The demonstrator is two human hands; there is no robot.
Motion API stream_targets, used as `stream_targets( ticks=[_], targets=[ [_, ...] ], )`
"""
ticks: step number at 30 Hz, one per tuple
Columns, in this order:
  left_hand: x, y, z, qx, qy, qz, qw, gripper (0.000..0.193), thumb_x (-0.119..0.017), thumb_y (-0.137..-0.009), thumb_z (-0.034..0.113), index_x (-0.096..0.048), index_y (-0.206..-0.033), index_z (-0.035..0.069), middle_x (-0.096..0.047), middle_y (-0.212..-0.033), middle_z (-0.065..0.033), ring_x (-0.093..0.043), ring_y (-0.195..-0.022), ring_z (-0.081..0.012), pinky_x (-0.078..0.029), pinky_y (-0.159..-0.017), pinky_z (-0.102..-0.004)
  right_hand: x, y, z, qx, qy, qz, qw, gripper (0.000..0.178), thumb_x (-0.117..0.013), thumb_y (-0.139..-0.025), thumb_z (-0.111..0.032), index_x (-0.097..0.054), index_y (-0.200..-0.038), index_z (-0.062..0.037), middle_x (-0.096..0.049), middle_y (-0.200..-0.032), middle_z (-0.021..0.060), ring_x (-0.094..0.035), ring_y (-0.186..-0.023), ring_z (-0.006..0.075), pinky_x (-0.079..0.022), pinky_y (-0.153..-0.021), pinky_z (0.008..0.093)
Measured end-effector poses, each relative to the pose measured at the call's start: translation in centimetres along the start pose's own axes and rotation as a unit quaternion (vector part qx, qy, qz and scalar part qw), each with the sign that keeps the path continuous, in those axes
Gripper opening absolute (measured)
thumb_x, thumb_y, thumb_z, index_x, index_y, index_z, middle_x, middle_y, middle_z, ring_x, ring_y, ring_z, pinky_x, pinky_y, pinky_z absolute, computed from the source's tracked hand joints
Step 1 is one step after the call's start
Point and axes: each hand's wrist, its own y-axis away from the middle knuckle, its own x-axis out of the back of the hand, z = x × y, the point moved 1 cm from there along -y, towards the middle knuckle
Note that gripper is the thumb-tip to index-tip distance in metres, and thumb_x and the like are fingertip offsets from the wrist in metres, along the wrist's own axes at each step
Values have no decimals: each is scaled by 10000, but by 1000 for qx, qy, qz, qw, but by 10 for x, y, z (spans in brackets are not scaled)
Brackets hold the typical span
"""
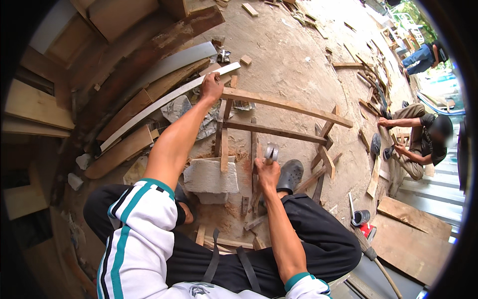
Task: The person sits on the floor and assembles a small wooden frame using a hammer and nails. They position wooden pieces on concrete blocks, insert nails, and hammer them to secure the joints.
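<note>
My left hand, fingers curled in, is at the near-left end of a wooden frame made of nailed bars. It overlaps a long white strip behind it; what its fingers grip is hidden. The frame has two long rails and short crosspieces, one end by a pale block. In front of my right knee, my right hand is closed round a hammer, whose metal head points up above the fist. The hammer is apart from the frame.
Boards and a silvery crumpled sheet lie at left. A grey clog is on my foot. At right sit a tin can, a broom and plywood. Another person squats beyond, and one more farther off.
</note>
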Motion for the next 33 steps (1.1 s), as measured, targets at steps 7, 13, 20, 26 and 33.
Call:
stream_targets(
  ticks=[7,13,20,26,33],
  targets=[
    [16,9,7,-27,19,45,998,335,-611,-875,280,-673,-1136,80,-692,-1046,-140,-642,-983,-327,-501,-879,-417,-7,16,64,-16,-19,16,1000,457,-769,-756,-362,-657,-890,60,-690,-832,242,-692,-820,366,-512,-740,429],
    [69,97,-6,-18,62,97,993,236,-553,-948,255,-717,-1079,148,-711,-1007,-131,-667,-964,-327,-513,-833,-415,-34,81,65,120,37,98,987,373,-765,-788,-314,-635,-871,27,-668,-837,226,-649,-788,417,-493,-703,457],
    [127,251,-47,106,130,93,981,212,-634,-919,206,-540,-1069,89,-709,-903,-122,-689,-840,-281,-509,-704,-383,-65,139,54,342,-6,24,939,227,-680,-830,-170,-597,-871,37,-623,-981,221,-607,-877,431,-481,-749,451],
    [147,331,-62,172,115,74,976,324,-686,-889,262,-554,-1104,59,-733,-910,-127,-684,-812,-281,-493,-671,-359,-113,140,26,324,25,-7,946,155,-583,-778,-39,-591,-906,48,-602,-1045,233,-582,-940,438,-480,-802,449],
    [140,362,-89,201,274,38,940,262,-679,-923,246,-696,-1035,10,-731,-919,-58,-663,-833,-109,-501,-724,-273,-99,127,15,339,29,-25,940,244,-659,-798,-179,-604,-893,39,-609,-1068,220,-597,-950,416,-482,-804,454]
  ],
)
